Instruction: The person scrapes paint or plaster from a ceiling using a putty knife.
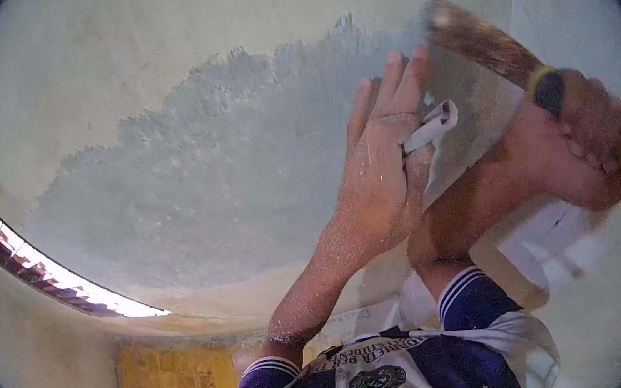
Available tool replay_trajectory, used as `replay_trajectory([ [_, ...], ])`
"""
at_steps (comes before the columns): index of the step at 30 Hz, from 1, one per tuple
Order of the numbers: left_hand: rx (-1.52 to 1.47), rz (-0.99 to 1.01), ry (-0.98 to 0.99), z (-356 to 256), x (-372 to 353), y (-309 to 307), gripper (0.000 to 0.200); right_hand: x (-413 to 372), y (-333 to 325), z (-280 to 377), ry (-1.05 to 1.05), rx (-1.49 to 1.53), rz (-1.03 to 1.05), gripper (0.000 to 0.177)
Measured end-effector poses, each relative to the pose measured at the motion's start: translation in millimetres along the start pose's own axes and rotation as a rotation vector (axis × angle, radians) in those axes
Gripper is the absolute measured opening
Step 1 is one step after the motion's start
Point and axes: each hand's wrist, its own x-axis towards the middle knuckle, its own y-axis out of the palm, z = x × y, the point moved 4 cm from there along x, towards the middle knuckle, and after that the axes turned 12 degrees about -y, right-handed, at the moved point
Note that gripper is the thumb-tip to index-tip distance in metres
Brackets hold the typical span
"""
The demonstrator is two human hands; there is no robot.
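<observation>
My left hand [381, 170] is raised before the wall, fingers stretched upward and palm side dusted white. A short white tube [432, 126], with a hollow end, is held between its thumb and index finger. To the right, my right hand [595, 147] is a fist wrapped round a brown, wooden-looking tool [486, 42], smeared by motion. The tool slants up and left from the fist, its far end above the left fingertips. A black and yellow band [547, 91] shows where it meets the fist. Its exact kind cannot be made out.
A pale wall [117, 70] curves across the view, bearing a large grey-blue patch [208, 183] with a ragged upper edge. At the left is a bright, slatted opening [48, 265]. Below it lies a yellow-brown tiled surface [171, 382].
</observation>
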Motion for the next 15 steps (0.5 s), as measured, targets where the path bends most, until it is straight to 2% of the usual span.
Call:
replay_trajectory([
  [3, -0.022, 0.001, -0.007, -3.3, 2.4, 0.5, 0.037, 3.8, -10.0, 1.8, -0.015, 0.035, 0.036, 0.04],
  [5, -0.019, -0.007, 0.024, -5.7, 3.4, 4.3, 0.032, 6.2, -6.5, 11.2, -0.064, -0.07, -0.302, 0.034],
  [7, -0.017, 0.013, 0.035, -5.5, 5.1, 5.1, 0.031, 7.2, -6.8, 11.5, -0.08, -0.081, -0.393, 0.033],
  [11, -0.006, 0.034, 0.008, -7.3, 2.8, 7.8, 0.034, 0.5, -29.6, -5.2, 0.006, 0.075, -0.103, 0.04],
  [13, -0.005, 0.023, 0.017, -9.7, 3.0, 11.9, 0.036, 0.2, -38.1, 11.7, -0.006, 0.053, -0.103, 0.042],
  [15, -0.009, 0.025, 0.027, -8.9, 1.7, 13.9, 0.04, -0.8, -33.9, 41.9, -0.081, -0.064, -0.251, 0.04],
])
